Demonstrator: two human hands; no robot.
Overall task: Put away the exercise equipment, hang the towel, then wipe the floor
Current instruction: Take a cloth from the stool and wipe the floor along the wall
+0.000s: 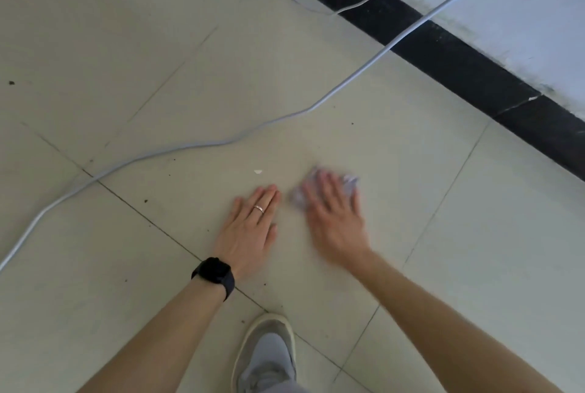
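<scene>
1. Floor: pale, smooth square tiles with thin dark grout lines and scattered dark specks.
2. Cable: a round grey cord lying on the tiles, curving from the lower left edge up to the wall at upper right; a thinner white cord loops near the skirting.
3. Watch: a black band with a dark rectangular face, worn on the left wrist.
4. Left hand: released, palm down and flat on a tile, fingers straight and close together; a thin metal ring sits on one finger. It holds nothing.
5. Paper scrap: a small white triangular fleck on the tile, just beyond the left fingertips and apart from them.
6. Shoe: a grey fabric upper with an off-white rubber toe, at the bottom edge between the two forearms.
7. Cloth: a crumpled, pale lilac-white wad lying on the floor beneath the right hand, near the left hand but not touching it; blurred, so its weave cannot be told.
8. Right hand: fingers spread, pressing down on the cloth; blurred.
9. Skirting: a glossy black band, cracked at one point, running diagonally below the white wall.
</scene>
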